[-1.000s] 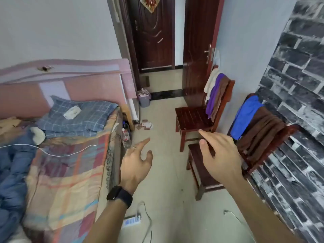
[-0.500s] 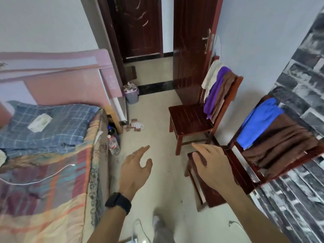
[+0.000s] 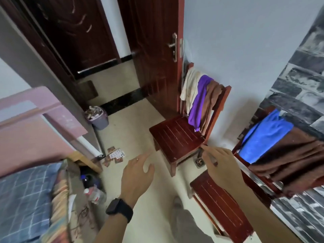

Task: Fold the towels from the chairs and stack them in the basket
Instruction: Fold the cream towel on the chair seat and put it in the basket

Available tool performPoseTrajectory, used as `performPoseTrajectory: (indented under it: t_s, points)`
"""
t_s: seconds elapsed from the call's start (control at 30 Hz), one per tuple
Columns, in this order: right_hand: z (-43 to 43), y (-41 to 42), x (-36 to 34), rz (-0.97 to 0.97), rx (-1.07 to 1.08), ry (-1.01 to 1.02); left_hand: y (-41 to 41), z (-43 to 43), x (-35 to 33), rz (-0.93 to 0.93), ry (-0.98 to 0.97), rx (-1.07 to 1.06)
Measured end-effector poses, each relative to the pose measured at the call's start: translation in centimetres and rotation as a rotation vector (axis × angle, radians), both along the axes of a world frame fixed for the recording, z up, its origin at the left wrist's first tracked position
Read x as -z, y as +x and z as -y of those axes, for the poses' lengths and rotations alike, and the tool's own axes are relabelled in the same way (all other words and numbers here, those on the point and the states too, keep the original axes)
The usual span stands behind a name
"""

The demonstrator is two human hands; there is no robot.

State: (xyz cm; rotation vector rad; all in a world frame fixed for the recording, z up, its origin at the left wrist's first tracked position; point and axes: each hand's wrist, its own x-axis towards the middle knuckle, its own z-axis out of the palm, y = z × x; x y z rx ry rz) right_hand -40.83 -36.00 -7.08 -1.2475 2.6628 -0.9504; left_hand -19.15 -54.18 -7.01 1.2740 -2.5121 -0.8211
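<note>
Red-brown wooden slats form the seat of the far chair, which stands against the pale wall just right of the open door. Three towels hang side by side over its back: a cream towel nearest the door, a purple towel in the middle with its end reaching down to the seat, and a brown towel on the outer side.

Nearer the camera than the far chair, and to its right, a second chair stands against the brick-pattern wall. A blue towel and a dark brown towel are draped over its back, touching each other.

The left hand hovers above the floor just in front of the far chair's front leg. It is palm down, its grip apart, the fingers spread and holding nothing, with a black watch on the wrist. The right hand hangs in the air beside the far chair's front right corner with its fingers stretched forward, its grip likewise apart and empty. Neither hand touches a towel.

On the floor left of the far chair lie scattered playing cards. Beyond them a lilac bin stands by the doorway. Well left of the chair is a bed with checked bedding.
</note>
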Motion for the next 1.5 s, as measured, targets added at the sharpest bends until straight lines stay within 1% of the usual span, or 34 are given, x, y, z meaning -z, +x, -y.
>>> performPoseTrajectory:
  t_s: [0.17,0.3,0.4,0.6,0.73,0.8,0.9,1.0,1.1,1.17,1.23,1.37,1.43,1.5]
  points:
    - [8.4,-5.9,1.4,0.099,0.132,0.024,-9.1,10.1,-0.1,0.007,0.003,0.168]
    - [14.9,-10.9,1.4,0.124,0.203,0.028,-16.7,17.7,-0.2,0.002,0.026,0.251]
    - [19.3,-14.4,0.8,0.13,0.29,0.048,-21.8,22.4,-0.1,0.02,0.089,0.329]
    - [26.6,-21.1,1.7,0.14,0.416,0.026,-31.5,30.1,0.3,0.044,0.113,0.457]
    - [31.4,-26.0,3.2,0.121,0.514,0.071,-39.3,34.5,2.2,0.073,0.099,0.556]
    - [33.4,-29.0,3.7,0.133,0.603,0.109,-43.5,36.2,3.0,0.072,0.12,0.617]
    - [35.3,-33.0,4.2,0.144,0.785,0.141,-49.2,37.9,3.6,0.103,0.111,0.743]
    - [36.1,-35.4,5.0,0.171,0.934,0.243,-53.9,38.2,4.5,0.115,0.101,0.844]
    - [36.5,-36.3,6.6,0.208,0.936,0.309,-57.1,37.3,5.2,0.15,0.085,0.842]
    - [36.6,-36.3,7.7,0.177,0.905,0.323,-58.3,36.4,5.7,0.156,0.075,0.814]
    - [36.8,-35.8,8.8,0.128,0.89,0.334,-58.8,35.9,5.9,0.138,0.071,0.766]
    - [36.9,-35.2,9.9,0.094,0.914,0.365,-59.0,36.0,6.3,0.068,0.08,0.699]
    - [36.9,-35.2,9.8,0.081,0.914,0.382,-59.3,36.2,6.3,0.071,0.047,0.714]
    - [36.8,-35.3,9.9,0.085,0.912,0.382,-59.5,36.5,6.0,0.115,0.038,0.746]
